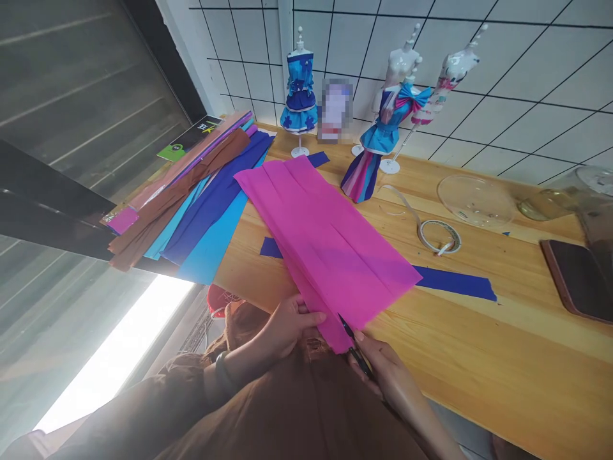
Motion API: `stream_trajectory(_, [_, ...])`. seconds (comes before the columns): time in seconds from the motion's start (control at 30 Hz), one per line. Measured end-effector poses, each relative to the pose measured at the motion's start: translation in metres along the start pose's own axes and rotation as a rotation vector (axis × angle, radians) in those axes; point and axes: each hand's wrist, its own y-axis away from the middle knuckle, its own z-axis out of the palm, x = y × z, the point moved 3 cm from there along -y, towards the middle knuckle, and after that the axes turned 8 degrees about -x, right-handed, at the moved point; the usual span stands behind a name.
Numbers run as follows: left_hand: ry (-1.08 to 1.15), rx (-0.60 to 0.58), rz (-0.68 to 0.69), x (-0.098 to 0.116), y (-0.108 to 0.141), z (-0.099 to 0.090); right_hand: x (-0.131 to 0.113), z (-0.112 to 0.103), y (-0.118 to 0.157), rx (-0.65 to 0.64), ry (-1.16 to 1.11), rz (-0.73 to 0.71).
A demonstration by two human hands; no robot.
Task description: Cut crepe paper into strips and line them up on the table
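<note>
A large folded sheet of pink crepe paper (330, 236) lies across the table and overhangs its front edge toward me. My left hand (292, 324) pinches the near left edge of the sheet between thumb and fingers. In my right hand (383, 364) is a pair of black scissors (360, 361), with the blades at the paper's near end, just right of my left thumb. Creases run lengthwise along the pink sheet. A dark blue paper strip (454, 283) sticks out from beneath it on the right.
Folded brown, blue and purple papers (191, 185) are stacked at the left. Small dress forms, one in a blue dress (299, 96), stand along the tiled wall. A tape roll (439, 237), a clear plastic dish (476, 201) and a phone (577, 278) lie to the right.
</note>
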Motion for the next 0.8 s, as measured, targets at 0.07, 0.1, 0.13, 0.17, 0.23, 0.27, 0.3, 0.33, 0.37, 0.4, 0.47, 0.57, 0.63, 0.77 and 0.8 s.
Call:
stream_trajectory(0.07, [-0.003, -0.011, 0.003, 0.0, 0.0, 0.0, -0.001, 0.001, 0.0, 0.001, 0.023, -0.023])
stream_trajectory(0.1, [-0.003, -0.012, 0.003, 0.0, 0.0, 0.0, -0.002, 0.001, 0.0, 0.006, 0.03, -0.033])
stream_trajectory(0.13, [-0.003, -0.014, 0.001, 0.0, 0.0, 0.0, -0.003, 0.001, 0.0, 0.012, 0.033, -0.038])
stream_trajectory(0.17, [-0.003, -0.018, -0.001, 0.0, 0.0, 0.0, -0.004, 0.002, 0.0, 0.02, 0.031, -0.038])
stream_trajectory(0.23, [-0.005, -0.03, -0.001, 0.0, 0.0, 0.0, -0.005, 0.003, 0.0, 0.033, 0.02, -0.031])
stream_trajectory(0.27, [-0.006, -0.036, 0.001, 0.0, 0.0, 0.0, -0.006, 0.004, 0.0, 0.035, 0.016, -0.029])
stream_trajectory(0.3, [-0.008, -0.042, 0.003, 0.0, 0.0, 0.001, -0.007, 0.005, 0.0, 0.034, 0.013, -0.029])
stream_trajectory(0.33, [-0.008, -0.044, 0.006, 0.001, 0.001, 0.001, -0.008, 0.005, 0.001, 0.032, 0.011, -0.033])
stream_trajectory(0.37, [-0.006, -0.041, 0.008, 0.001, 0.001, 0.001, -0.009, 0.006, 0.001, 0.033, 0.009, -0.041])
stream_trajectory(0.4, [-0.003, -0.036, 0.009, 0.001, 0.001, 0.001, -0.01, 0.006, 0.001, 0.032, 0.01, -0.048])
stream_trajectory(0.47, [0.004, -0.019, 0.007, 0.001, 0.002, 0.001, -0.013, 0.007, 0.002, 0.032, 0.004, -0.058])
stream_trajectory(0.57, [0.015, -0.015, 0.003, 0.002, 0.001, 0.001, -0.016, 0.008, 0.003, 0.03, 0.008, -0.04])
stream_trajectory(0.63, [0.02, -0.014, 0.005, 0.002, 0.001, 0.001, -0.017, 0.009, 0.003, 0.03, 0.012, -0.017])
stream_trajectory(0.77, [0.016, 0.015, 0.012, 0.002, 0.001, 0.0, -0.014, 0.009, 0.001, 0.073, -0.027, 0.013])
stream_trajectory(0.8, [0.012, 0.017, 0.012, 0.002, 0.001, 0.0, -0.013, 0.009, 0.0, 0.078, -0.033, 0.019])
